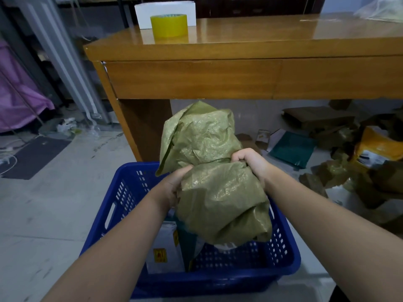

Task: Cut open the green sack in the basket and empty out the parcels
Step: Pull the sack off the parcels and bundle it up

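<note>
A crumpled green woven sack (pixel 209 171) is held up over the blue plastic basket (pixel 239 273). My left hand (pixel 172 186) grips the sack's left side at mid height. On the sack's right side my right hand (pixel 250 162) clutches a fold of it. The sack's lower end hangs down into the basket. Inside the basket lies a white parcel (pixel 163 247) with a yellow label, and another pale parcel (pixel 224 245) peeks out from under the sack's lower end. No cutting tool is in view.
A wooden desk (pixel 239 62) stands right behind the basket, with a yellow tape roll (pixel 169 26) and a white box (pixel 165 9) on top. Cardboard pieces, a dark green bag (pixel 292 149) and a yellow parcel (pixel 377 149) litter the floor at right. A dark mat (pixel 37 158) lies at left.
</note>
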Motion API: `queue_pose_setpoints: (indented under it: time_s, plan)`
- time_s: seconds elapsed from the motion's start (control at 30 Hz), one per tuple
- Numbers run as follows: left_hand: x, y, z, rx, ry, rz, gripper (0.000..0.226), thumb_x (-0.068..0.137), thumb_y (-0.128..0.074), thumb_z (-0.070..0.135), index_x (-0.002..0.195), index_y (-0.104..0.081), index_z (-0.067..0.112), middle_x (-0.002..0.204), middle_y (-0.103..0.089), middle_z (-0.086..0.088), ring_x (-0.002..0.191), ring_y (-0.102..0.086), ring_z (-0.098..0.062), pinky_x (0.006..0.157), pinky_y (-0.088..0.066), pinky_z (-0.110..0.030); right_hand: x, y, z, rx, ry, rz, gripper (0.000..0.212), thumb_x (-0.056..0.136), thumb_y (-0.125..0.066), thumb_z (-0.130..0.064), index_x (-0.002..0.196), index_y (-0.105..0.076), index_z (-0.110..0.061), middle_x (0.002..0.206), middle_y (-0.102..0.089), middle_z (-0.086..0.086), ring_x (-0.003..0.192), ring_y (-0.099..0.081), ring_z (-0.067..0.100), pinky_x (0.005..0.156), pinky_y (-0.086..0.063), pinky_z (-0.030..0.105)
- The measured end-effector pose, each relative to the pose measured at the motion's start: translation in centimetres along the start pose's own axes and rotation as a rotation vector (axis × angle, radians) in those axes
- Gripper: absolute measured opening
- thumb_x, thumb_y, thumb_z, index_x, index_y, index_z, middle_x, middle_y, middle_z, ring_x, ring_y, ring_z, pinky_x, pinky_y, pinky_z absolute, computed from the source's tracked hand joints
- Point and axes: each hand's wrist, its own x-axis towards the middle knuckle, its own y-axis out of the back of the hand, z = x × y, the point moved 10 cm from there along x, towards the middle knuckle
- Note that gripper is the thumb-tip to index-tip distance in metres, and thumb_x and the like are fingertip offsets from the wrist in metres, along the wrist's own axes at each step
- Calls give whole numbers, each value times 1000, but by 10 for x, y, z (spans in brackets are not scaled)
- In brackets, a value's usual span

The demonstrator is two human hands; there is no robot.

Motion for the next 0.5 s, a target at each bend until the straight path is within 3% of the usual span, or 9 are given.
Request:
queue_pose_setpoints:
  time_s: [0.07, 0.13, 0.27, 0.33, 0.4, 0.5]
  plan:
    - [10, 12, 4, 11, -7, 44, 22, 91, -61, 22, 109, -65, 9, 79, -70, -10, 71, -67, -22, 61, -49, -28, 1, 3, 9, -131, -80, -36, 8, 78, -67, -17, 75, -66, -10, 77, -69, 9, 72, -67, 24, 66, -53, 30]
    - [13, 22, 14, 18, -64, 70, 28, 90, -63, 13, 117, -61, 10, 94, -66, -10, 85, -62, -24, 67, -50, -31, 0, 9, 10, -246, -103, -28, 39, 76, -79, -34, 106, -66, -14, 106, -73, 12, 98, -70, 29, 81, -55, 39]
    - [11, 11, 18, 121, -71, -61, 21, 89, -65, 14, 110, -63, 19, 107, -68, -5, 100, -62, -22, 75, -51, -32, 0, -4, 3, -166, -91, -77, 28, 84, -73, -27, 106, -64, -13, 104, -72, 12, 95, -69, 27, 77, -54, 38]
    - [13, 14, 12, 156, -24, -43, 23, 90, -63, 23, 112, -63, 16, 107, -67, -7, 97, -62, -22, 76, -49, -32, -2, -12, 1, -117, -77, -90, 22, 87, -70, -22, 106, -65, -11, 101, -72, 12, 92, -69, 27, 78, -55, 38]
    - [11, 16, 6, 138, 28, -23, 18, 91, -55, 26, 99, -64, 12, 98, -66, -9, 89, -61, -24, 74, -47, -32, 1, -12, -4, -53, -29, -64, 26, 86, -69, -10, 112, -64, -7, 103, -72, 14, 92, -70, 29, 80, -57, 40]
    - [9, 28, 4, 133, 10, 53, 11, 93, -56, 24, 95, -60, 13, 94, -63, -8, 86, -58, -22, 69, -45, -32, -1, -8, -9, 46, 50, -25, 27, 86, -56, 12, 104, -64, -7, 95, -70, 15, 83, -71, 28, 72, -60, 39]
